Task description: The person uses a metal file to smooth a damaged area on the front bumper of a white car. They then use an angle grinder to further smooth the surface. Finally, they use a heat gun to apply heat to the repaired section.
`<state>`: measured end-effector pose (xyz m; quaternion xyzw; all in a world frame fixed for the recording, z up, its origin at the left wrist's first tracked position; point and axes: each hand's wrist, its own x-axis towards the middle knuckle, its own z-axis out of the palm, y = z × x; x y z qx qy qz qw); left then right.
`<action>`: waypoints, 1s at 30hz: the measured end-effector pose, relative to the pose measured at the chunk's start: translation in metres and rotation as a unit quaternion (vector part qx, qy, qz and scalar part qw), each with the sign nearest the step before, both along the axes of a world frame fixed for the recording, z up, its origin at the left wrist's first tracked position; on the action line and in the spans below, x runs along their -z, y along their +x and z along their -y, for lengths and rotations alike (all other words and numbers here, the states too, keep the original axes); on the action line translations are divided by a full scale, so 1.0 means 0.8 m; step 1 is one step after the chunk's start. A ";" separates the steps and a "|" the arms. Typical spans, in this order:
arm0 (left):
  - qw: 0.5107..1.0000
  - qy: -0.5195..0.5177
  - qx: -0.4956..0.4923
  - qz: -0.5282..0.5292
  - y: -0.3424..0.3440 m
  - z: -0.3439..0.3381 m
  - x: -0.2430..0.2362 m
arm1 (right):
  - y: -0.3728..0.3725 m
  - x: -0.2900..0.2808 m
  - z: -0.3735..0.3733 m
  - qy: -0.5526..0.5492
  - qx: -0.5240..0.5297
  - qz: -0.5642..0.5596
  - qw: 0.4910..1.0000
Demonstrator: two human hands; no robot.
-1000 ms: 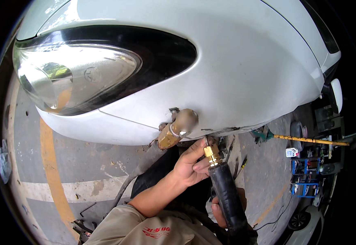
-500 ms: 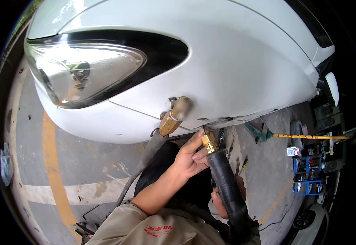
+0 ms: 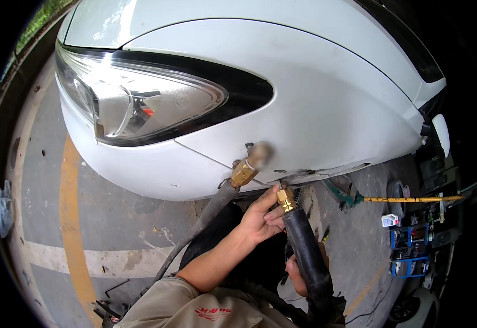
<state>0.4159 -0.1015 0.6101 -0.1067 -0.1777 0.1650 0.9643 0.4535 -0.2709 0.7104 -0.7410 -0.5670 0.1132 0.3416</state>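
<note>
A thick black-handled tool with a brass fitting (image 3: 286,201) points at the lower edge of the white car's front panel (image 3: 326,117). My left hand (image 3: 259,220) is closed, its thumb and fingers pinching the tool's brass end beside the thin metal tip. My right hand (image 3: 297,277) wraps around the black handle (image 3: 307,240) from behind, so most of its fingers are hidden. To the left, a second brass connector (image 3: 242,174) on a grey cable (image 3: 208,212) rests against the panel, its rounded end blurred. Scuffed, dark damage (image 3: 309,173) runs along the panel's bottom edge.
The car's headlight (image 3: 156,104) lies up and left of my hands. A green jack (image 3: 343,195) with a yellow handle (image 3: 408,199) stands on the floor at right. Beyond it are a white bottle (image 3: 390,220) and blue racks (image 3: 409,267). A plastic bag (image 3: 4,210) lies far left.
My view has shifted, so the car, headlight and grey cable appear farther right and a little lower. Both hands keep their hold on the black-handled tool, its tip still at the panel edge.
</note>
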 end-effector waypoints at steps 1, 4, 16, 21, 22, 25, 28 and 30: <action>1.000 -0.006 0.004 -0.012 0.000 0.001 0.000 | 0.002 0.002 0.001 0.006 -0.012 0.019 1.000; 0.999 -0.016 0.010 -0.038 -0.002 0.001 -0.004 | 0.004 0.001 0.001 0.003 -0.017 0.022 1.000; 1.000 0.002 0.001 -0.012 -0.007 0.004 -0.006 | 0.003 0.001 0.002 0.001 -0.027 0.090 0.996; 0.999 0.009 -0.013 0.032 0.003 0.008 -0.002 | 0.003 0.002 0.007 -0.015 0.004 -0.037 0.999; 1.000 -0.025 0.002 0.011 0.005 0.008 0.004 | 0.003 0.000 0.008 -0.021 0.004 -0.060 0.998; 0.999 -0.006 -0.029 -0.012 0.008 0.020 0.005 | 0.022 0.013 0.025 0.046 -0.065 0.105 0.991; 0.993 0.039 -0.005 -0.111 -0.016 0.030 0.032 | 0.023 0.020 0.052 0.017 -0.072 -0.097 0.992; 0.980 0.066 -0.024 -0.188 -0.044 0.040 0.056 | 0.021 0.021 0.048 -0.006 -0.096 -0.119 0.988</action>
